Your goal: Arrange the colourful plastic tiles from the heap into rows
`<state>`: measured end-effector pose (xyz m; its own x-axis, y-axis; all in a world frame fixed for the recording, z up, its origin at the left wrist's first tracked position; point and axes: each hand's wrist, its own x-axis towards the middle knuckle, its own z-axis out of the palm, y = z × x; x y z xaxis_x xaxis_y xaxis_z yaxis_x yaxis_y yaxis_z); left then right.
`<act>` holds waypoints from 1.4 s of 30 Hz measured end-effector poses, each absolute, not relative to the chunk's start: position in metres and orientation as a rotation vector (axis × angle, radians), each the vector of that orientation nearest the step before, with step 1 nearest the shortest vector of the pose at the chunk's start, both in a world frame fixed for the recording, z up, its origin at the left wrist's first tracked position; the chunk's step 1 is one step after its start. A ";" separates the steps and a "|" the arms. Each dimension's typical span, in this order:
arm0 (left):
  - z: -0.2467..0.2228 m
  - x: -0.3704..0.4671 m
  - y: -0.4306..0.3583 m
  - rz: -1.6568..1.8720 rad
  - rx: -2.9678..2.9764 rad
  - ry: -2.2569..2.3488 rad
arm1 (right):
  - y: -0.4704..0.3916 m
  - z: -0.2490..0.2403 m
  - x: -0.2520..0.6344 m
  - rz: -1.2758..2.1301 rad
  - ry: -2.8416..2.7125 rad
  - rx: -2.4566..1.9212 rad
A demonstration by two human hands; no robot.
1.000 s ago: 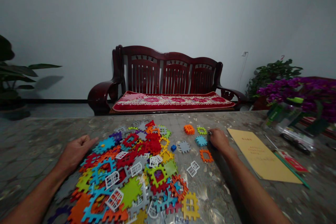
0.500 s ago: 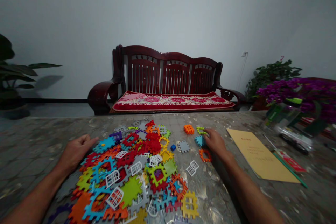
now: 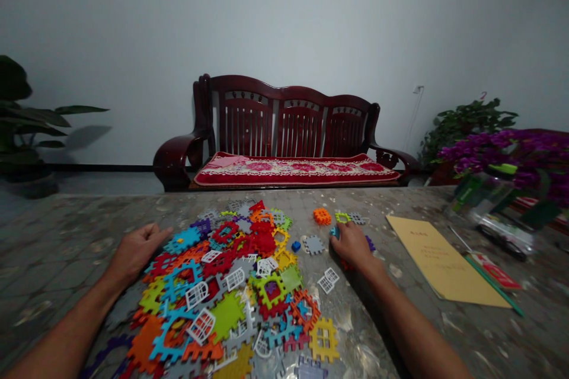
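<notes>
A large pile of colourful interlocking plastic pieces (image 3: 229,311) covers the table in front of me. At its left edge rests my left hand (image 3: 138,249), fingers curled in, its thumb side close to a blue toothed piece (image 3: 184,240); nothing shows in it. To the right of the pile, my right hand (image 3: 353,244) is closed down over a small blue piece (image 3: 335,231), mostly covered by the fingers. Just beyond the hand lie a lime-green frame piece (image 3: 342,217) and a grey piece (image 3: 357,218). A purple piece (image 3: 370,243) peeks out beside it.
An orange piece (image 3: 322,216), a grey square (image 3: 313,244), a small blue block (image 3: 296,246) and white window pieces (image 3: 328,280) lie between pile and right hand. Farther right are a tan booklet (image 3: 438,260), a green pencil (image 3: 495,287) and a bottle (image 3: 491,189).
My right hand has drawn slightly back from the green frame and now covers most of the blue and orange pieces. A grey piece shows beside the green frame. The left hand stays by the pile.
</notes>
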<state>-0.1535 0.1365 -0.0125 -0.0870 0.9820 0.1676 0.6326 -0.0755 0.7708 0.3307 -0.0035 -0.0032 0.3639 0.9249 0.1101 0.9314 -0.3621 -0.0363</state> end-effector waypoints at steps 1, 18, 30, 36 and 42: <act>-0.012 -0.153 0.136 1.018 1.733 1.748 | -0.003 -0.003 0.329 -0.105 -1.720 -2.518; -0.013 -0.155 0.137 1.048 1.755 1.717 | -0.045 -0.013 0.382 -0.082 -1.571 -2.580; -0.012 -0.154 0.135 1.070 1.743 1.709 | -0.044 -0.001 0.299 0.190 -1.712 -1.938; -0.010 -0.153 0.132 1.075 1.741 1.695 | -0.049 0.004 0.231 0.433 -1.991 -1.794; -0.011 -0.153 0.134 1.090 1.733 1.689 | -0.046 0.002 0.230 0.462 -1.989 -1.880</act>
<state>-0.1534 0.1335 -0.0113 -0.0803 0.9751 0.2069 0.5904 -0.1207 0.7980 0.2302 -0.0464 0.0016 -0.0464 0.9982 0.0384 0.8792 0.0591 -0.4727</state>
